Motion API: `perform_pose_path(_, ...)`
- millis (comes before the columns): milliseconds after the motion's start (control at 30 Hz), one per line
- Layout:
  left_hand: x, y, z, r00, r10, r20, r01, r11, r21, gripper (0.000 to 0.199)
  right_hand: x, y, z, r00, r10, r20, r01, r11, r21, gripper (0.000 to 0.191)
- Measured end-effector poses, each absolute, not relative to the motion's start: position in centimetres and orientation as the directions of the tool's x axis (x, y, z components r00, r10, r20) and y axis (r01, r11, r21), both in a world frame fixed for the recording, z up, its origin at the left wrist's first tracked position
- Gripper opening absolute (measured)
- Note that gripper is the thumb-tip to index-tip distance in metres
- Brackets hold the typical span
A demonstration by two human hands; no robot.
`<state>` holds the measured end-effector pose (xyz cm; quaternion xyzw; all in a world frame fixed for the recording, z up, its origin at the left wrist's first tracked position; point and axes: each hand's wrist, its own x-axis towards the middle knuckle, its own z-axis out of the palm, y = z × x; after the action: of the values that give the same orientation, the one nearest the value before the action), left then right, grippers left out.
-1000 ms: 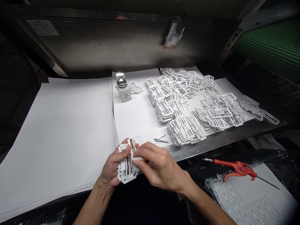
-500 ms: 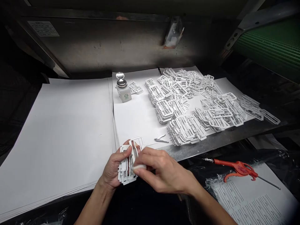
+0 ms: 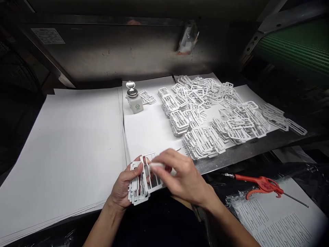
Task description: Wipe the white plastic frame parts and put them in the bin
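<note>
My left hand [image 3: 123, 187] holds several thin white plastic frames [image 3: 138, 197] near the front edge of the table, its thumb pressed on top. One frame [image 3: 155, 187] sticks out to the right of the others. My right hand [image 3: 181, 175] pinches a small white pad [image 3: 157, 165] between thumb and fingers, just over the upper part of that frame. Whether the pad touches the frame cannot be made out. Beyond the hands, stacked and loose white frames [image 3: 202, 142] cover much of the right side of the paper.
A bottle with a raised metal lid [image 3: 134, 103] stands at the back, beside a few frames [image 3: 147, 97]. White paper [image 3: 77, 144] lies on the left. A red air gun [image 3: 264, 185] rests at the lower right on plastic. A pouch [image 3: 188, 37] hangs on the metal wall.
My right hand has moved up and slightly right with the pad, uncovering the lower part of the protruding frame. It now hides most of the small nippers on the paper.
</note>
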<state>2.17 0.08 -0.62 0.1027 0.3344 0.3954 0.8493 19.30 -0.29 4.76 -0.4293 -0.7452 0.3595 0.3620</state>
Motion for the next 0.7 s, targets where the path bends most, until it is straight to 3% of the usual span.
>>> perform_pose_path(133,2.2,0.0,-0.8,0.498,0.746,-0.442,-0.584,0.665,0.465,0.011,19.1,2.1,3.5,-0.294,0.903,0.314,0.449,0.421,-0.788,0.01)
perform_pose_path(300,2.1,0.2,-0.9,0.504,0.756,-0.417,-0.585,0.654,0.48,0.008,20.4,1.9,3.0,-0.066,0.942,0.33,0.555,0.309,-0.772,0.006)
perform_pose_path(400,2.0,0.3,-0.8,0.479,0.761,-0.438,-0.582,0.649,0.49,0.009,21.1,0.1,3.4,-0.168,0.953,0.253,0.481,0.304,-0.823,0.008)
perform_pose_path(533,1.8,0.5,-0.7,0.448,0.782,-0.433,-0.602,0.622,0.501,0.008,22.3,-2.5,3.6,-0.41,0.912,0.002,0.444,0.202,-0.873,0.008)
perform_pose_path(600,1.8,0.6,-0.6,0.434,0.79,-0.433,-0.603,0.612,0.513,0.008,22.9,-3.0,3.4,-0.373,0.926,-0.055,0.456,0.132,-0.88,0.009)
perform_pose_path(700,1.9,0.6,-0.5,0.423,0.78,-0.461,-0.593,0.623,0.51,0.008,22.6,-2.7,3.0,-0.24,0.971,0.005,0.436,0.113,-0.893,0.006)
